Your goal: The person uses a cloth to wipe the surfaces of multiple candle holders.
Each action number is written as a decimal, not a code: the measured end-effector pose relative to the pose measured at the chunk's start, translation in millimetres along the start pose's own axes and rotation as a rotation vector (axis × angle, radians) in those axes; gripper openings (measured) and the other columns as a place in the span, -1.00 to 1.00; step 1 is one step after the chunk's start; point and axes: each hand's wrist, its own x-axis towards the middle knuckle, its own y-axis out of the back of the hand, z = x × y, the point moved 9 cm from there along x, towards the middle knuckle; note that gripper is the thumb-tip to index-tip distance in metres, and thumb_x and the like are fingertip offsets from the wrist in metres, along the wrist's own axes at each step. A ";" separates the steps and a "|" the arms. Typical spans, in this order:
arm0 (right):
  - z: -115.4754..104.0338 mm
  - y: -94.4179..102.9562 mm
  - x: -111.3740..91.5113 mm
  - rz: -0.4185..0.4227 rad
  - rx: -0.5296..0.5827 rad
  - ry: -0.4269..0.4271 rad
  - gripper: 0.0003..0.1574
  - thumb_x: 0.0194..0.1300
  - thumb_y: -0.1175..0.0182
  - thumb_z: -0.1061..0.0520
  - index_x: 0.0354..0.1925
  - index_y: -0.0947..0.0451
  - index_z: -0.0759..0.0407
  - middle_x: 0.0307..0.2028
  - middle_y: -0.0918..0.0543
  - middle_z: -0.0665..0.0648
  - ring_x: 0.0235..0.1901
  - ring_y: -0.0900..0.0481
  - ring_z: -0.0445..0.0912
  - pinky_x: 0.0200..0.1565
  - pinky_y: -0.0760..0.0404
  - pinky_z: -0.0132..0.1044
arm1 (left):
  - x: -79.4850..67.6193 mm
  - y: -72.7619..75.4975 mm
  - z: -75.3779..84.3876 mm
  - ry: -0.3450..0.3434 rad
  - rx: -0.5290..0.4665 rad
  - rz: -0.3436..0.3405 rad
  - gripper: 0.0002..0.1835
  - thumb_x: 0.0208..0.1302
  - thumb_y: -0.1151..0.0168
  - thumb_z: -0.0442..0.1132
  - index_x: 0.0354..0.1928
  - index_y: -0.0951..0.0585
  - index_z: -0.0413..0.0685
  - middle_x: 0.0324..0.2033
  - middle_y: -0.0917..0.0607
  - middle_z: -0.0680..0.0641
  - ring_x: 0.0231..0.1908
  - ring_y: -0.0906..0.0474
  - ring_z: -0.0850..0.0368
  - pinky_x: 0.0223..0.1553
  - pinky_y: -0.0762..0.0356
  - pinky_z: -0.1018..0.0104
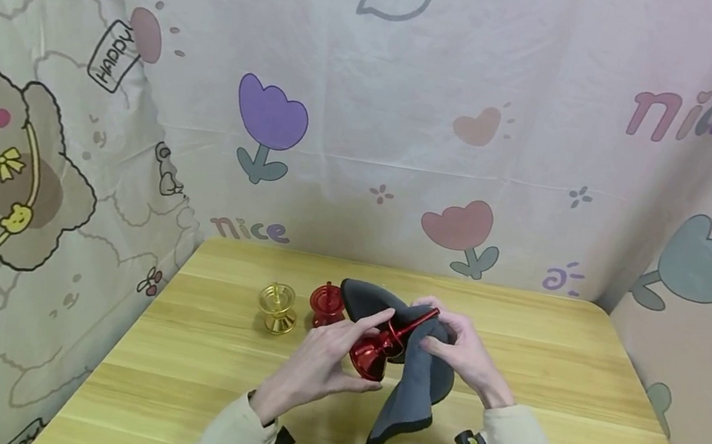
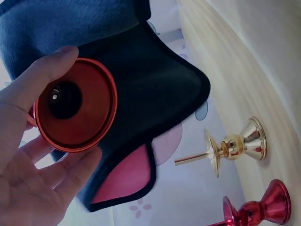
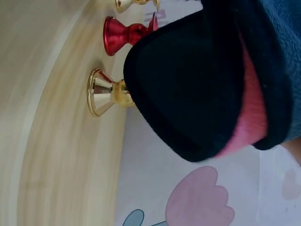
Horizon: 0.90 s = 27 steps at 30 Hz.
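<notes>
Nearest are pale sleeves (image 1: 234, 436). The left hand (image 1: 320, 360) has its grip round a red candle holder (image 1: 370, 352), raised above the counter (image 1: 140, 390) and tilted, its spike slanting up towards the right hand (image 1: 464, 352). The right grip pinches a grey cloth (image 1: 417, 387) with dark edging, bunched beside the spike and hanging down. Beyond stand a gold holder (image 1: 280, 319), a second red holder (image 1: 328, 318) and another gold one (image 3: 101, 94), before a tulip-printed backdrop (image 1: 371, 123)
</notes>
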 end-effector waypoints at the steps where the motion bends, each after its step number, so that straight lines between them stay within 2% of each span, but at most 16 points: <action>1: -0.2 -0.2 1.1 0.006 -0.022 0.004 -0.71 0.27 -0.22 0.40 -0.03 -0.62 0.31 0.06 -0.59 -0.05 0.11 -0.49 -0.20 0.24 -0.37 -0.39 | -0.1 -0.8 -0.2 0.003 0.001 -0.006 0.16 -0.14 -0.68 0.02 0.53 -0.24 0.12 -0.08 -0.79 0.02 -0.14 -0.71 0.17 -0.16 -0.67 0.27; 6: -2.5 -0.2 3.4 0.048 -0.042 0.061 -0.70 0.24 -0.21 0.46 -0.13 -0.62 0.16 -0.06 -0.59 -0.07 0.03 -0.49 -0.18 0.19 -0.39 -0.37 | 1.7 -6.0 -0.7 0.001 0.000 -0.040 0.16 -0.12 -0.67 0.02 0.54 -0.22 0.11 -0.10 -0.80 0.02 -0.16 -0.72 0.16 -0.20 -0.67 0.29; 10: -1.9 6.1 -0.8 0.089 0.110 0.092 -0.64 0.29 -0.14 0.47 -0.12 -0.62 0.08 -0.06 -0.57 -0.07 0.01 -0.47 -0.21 0.14 -0.46 -0.40 | 3.7 -7.7 -2.0 -0.007 0.004 -0.054 0.12 -0.09 -0.66 0.02 0.52 -0.23 0.15 -0.06 -0.79 0.03 -0.15 -0.72 0.17 -0.22 -0.66 0.32; 12: 0.0 10.4 -2.9 0.112 0.193 0.083 -0.64 0.34 -0.12 0.44 -0.06 -0.63 0.06 -0.03 -0.58 -0.07 0.01 -0.49 -0.24 0.09 -0.53 -0.44 | 3.7 -6.6 -3.4 -0.006 0.012 -0.051 0.11 -0.10 -0.66 0.03 0.51 -0.25 0.17 -0.04 -0.79 0.04 -0.14 -0.72 0.17 -0.24 -0.64 0.33; 14: 3.0 11.4 -3.7 0.110 0.226 0.051 -0.61 0.36 -0.11 0.43 0.02 -0.61 0.06 0.01 -0.60 -0.08 0.00 -0.54 -0.27 0.01 -0.61 -0.45 | 3.0 -4.6 -4.8 -0.005 0.016 -0.040 0.11 -0.13 -0.68 0.02 0.50 -0.26 0.16 -0.05 -0.79 0.04 -0.14 -0.72 0.17 -0.25 -0.63 0.34; 16: 6.6 9.2 -3.4 0.087 0.214 0.007 -0.57 0.36 -0.12 0.42 0.07 -0.61 0.06 0.06 -0.60 -0.09 0.04 -0.55 -0.28 0.02 -0.61 -0.44 | 2.8 -2.3 -5.5 -0.006 0.020 -0.030 0.13 -0.14 -0.68 0.02 0.51 -0.26 0.16 -0.06 -0.80 0.04 -0.15 -0.72 0.17 -0.26 -0.62 0.34; 20: 12.4 2.5 -0.1 0.037 0.102 -0.059 -0.55 0.30 -0.15 0.44 0.06 -0.63 0.07 0.09 -0.59 -0.11 0.10 -0.52 -0.27 0.15 -0.49 -0.42 | 3.7 -1.5 -6.0 -0.011 0.024 -0.026 0.14 -0.11 -0.66 0.05 0.53 -0.24 0.12 -0.10 -0.80 0.03 -0.17 -0.72 0.17 -0.28 -0.61 0.37; 23: 12.9 2.4 2.8 0.058 0.049 -0.050 -0.61 0.28 -0.17 0.44 -0.03 -0.64 0.08 0.03 -0.60 -0.11 0.08 -0.49 -0.25 0.17 -0.43 -0.42 | 4.4 -4.0 -6.7 -0.007 0.026 -0.040 0.15 -0.10 -0.65 0.06 0.54 -0.22 0.11 -0.09 -0.80 0.03 -0.18 -0.72 0.16 -0.28 -0.61 0.38; 27: 8.5 1.9 3.4 0.083 0.046 0.030 -0.67 0.26 -0.17 0.48 -0.13 -0.62 0.12 -0.06 -0.59 -0.10 0.01 -0.49 -0.22 0.16 -0.43 -0.42 | 5.6 -8.0 -6.6 -0.011 0.020 -0.057 0.12 -0.07 -0.64 0.05 0.53 -0.22 0.13 -0.08 -0.80 0.05 -0.17 -0.73 0.16 -0.25 -0.63 0.34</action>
